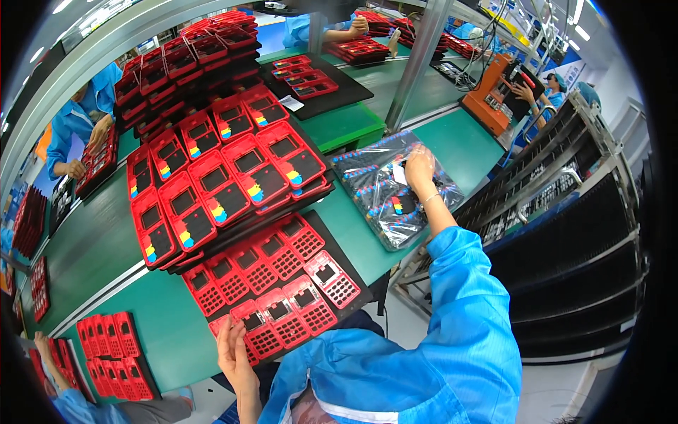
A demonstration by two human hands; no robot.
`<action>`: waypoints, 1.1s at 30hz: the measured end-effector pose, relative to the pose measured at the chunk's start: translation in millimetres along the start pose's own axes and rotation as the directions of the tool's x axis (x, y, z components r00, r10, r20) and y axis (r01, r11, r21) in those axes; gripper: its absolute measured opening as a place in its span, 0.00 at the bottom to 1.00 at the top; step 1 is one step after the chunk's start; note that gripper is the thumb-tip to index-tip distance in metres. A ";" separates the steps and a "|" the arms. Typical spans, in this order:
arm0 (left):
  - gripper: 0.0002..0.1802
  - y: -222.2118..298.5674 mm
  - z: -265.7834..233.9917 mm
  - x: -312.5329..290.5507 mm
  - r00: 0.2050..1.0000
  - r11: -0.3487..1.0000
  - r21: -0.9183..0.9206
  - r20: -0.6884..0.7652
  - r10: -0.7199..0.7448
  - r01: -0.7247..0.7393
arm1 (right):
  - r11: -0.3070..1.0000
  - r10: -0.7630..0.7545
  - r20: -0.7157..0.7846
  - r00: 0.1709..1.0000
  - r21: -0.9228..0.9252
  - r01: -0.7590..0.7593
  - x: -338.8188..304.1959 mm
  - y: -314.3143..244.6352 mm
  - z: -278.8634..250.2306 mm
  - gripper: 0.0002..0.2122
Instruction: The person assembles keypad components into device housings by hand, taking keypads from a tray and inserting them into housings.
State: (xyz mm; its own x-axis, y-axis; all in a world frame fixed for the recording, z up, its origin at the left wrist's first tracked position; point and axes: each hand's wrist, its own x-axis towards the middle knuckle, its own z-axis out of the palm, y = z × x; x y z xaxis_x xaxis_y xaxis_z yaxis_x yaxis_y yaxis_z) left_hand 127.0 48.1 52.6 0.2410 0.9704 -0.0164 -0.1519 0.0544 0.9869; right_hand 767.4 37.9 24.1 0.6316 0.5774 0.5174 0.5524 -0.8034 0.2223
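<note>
My right hand point(419, 166) reaches into the clear plastic bag point(395, 237) of small dark parts with red, blue and yellow bits. Its fingers are curled together beside a small white piece point(400, 174); what they grip is hidden. My left hand point(236, 357) stands at the near left edge of a black tray point(332, 237), fingers stretched out, close to a red phone housing point(260, 338). Two rows of red keypad housings lie on this tray. One housing point(332, 280) at the right sits slightly turned, with a pale inner frame showing.
Behind the tray rises a stack of trays with red phone housings point(212, 177) bearing coloured patches. A metal post point(418, 63) stands beyond the bag. To the right are a black-shelved rack point(565, 247) and an orange machine point(487, 99). Co-workers' hands point(102, 131) work at the left and far side.
</note>
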 end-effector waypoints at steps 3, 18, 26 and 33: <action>0.26 2.7 -1.3 -3.1 1.000 0.999 0.037 0.031 0.001 -0.002 | 0.999 0.038 -0.076 0.996 0.011 -0.037 10.4 1.7 6.3 0.14; 0.24 -1.8 -8.0 -12.9 0.997 0.998 0.056 -0.067 0.029 -0.025 | 0.921 -0.082 -0.144 0.986 0.367 0.130 -25.7 1.0 -51.3 0.21; 0.23 9.5 0.6 -12.2 0.996 0.996 0.075 -0.068 0.054 -0.049 | 0.833 0.026 -0.386 0.922 0.518 0.193 -89.5 -4.4 -163.8 0.26; 0.34 19.7 46.7 -3.0 0.912 0.819 -0.447 0.356 -0.205 0.359 | -0.379 -0.750 0.212 0.627 0.639 -0.669 -195.5 -110.3 -285.6 0.24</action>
State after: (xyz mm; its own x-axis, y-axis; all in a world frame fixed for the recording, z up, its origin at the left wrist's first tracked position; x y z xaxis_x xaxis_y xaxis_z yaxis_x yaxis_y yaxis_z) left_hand 168.0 35.3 79.6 0.5922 0.7897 -0.1601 -0.4668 0.4982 0.7307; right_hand 427.6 -27.8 134.4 0.0973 0.9951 -0.0177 -0.2839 0.0107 -0.9588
